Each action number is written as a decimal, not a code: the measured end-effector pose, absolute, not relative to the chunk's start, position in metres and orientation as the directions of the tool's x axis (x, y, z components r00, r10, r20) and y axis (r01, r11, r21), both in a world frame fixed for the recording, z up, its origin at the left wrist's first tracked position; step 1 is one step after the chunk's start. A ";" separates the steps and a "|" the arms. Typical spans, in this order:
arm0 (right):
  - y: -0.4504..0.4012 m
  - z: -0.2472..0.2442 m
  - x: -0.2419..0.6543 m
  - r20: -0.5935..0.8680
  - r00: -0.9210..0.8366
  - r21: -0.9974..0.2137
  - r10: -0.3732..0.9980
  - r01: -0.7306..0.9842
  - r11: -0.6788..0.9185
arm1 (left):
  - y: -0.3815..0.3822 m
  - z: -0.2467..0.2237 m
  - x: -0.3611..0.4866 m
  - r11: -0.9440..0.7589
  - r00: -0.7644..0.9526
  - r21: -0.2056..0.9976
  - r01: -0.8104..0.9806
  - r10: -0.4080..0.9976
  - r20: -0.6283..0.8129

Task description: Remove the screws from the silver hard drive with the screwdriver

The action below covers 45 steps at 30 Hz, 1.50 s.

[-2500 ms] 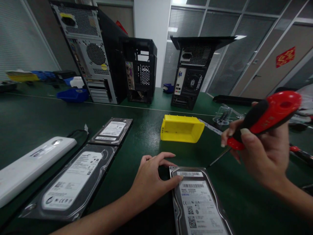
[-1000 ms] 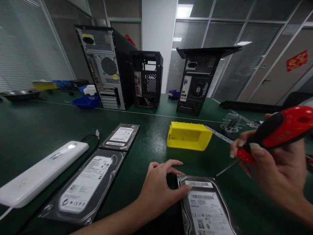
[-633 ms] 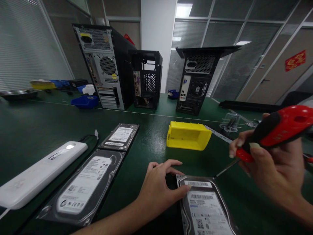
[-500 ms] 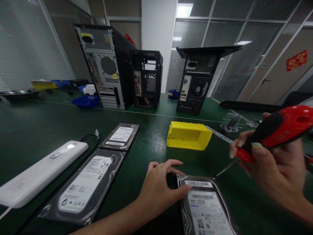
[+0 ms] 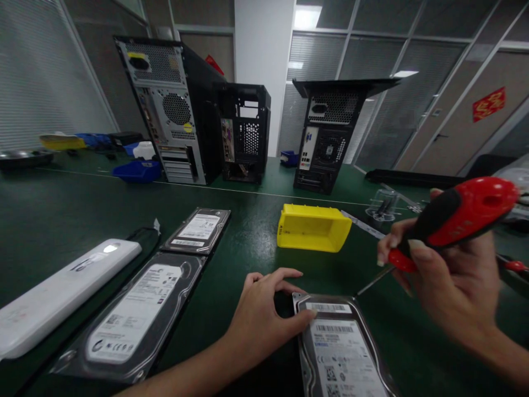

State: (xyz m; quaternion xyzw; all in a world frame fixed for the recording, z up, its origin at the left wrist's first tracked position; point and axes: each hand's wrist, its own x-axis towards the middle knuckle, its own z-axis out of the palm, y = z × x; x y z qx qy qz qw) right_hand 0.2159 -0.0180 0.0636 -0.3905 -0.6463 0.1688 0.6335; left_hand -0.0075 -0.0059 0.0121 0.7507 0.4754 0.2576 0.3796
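A hard drive with a white label lies on the green table at the bottom of the view, its near end cut off. My left hand grips its far left corner, thumb on the top face and fingers against the side. In my right hand is a red and black screwdriver, held by its thick handle. The shaft slants down to the left, and its tip is at the drive's far right corner. Whether a screw sits under the tip cannot be made out.
Behind the drive stands a yellow bin. To the left lie a larger hard drive, a smaller one and a white power strip. Computer cases stand at the back. A clear cup is at the right.
The whole scene has shifted slightly left in the view. Both hands, the screwdriver and the drive keep almost the same positions relative to each other.
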 end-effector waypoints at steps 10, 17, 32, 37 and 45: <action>-0.016 0.067 0.215 0.690 0.091 -0.711 0.718 0.273 0.648 | -0.006 0.014 -0.008 -0.266 0.423 0.799 0.540 0.906 0.015; -0.021 0.068 0.213 0.655 0.111 -0.741 0.747 0.284 0.608 | -0.006 0.017 -0.008 -0.258 0.431 0.811 0.525 0.902 0.008; -0.012 0.085 0.225 0.395 0.108 -0.895 0.912 0.268 0.356 | -0.007 0.016 -0.008 -0.272 0.432 0.795 0.543 0.902 0.014; -0.009 0.089 0.228 0.329 0.009 -0.937 0.944 0.125 0.326 | -0.007 0.017 -0.008 -0.282 0.445 0.799 0.531 0.895 0.020; -0.009 0.086 0.230 0.343 0.124 -0.905 0.931 0.310 0.292 | -0.007 0.015 -0.009 -0.288 0.440 0.792 0.538 0.897 0.027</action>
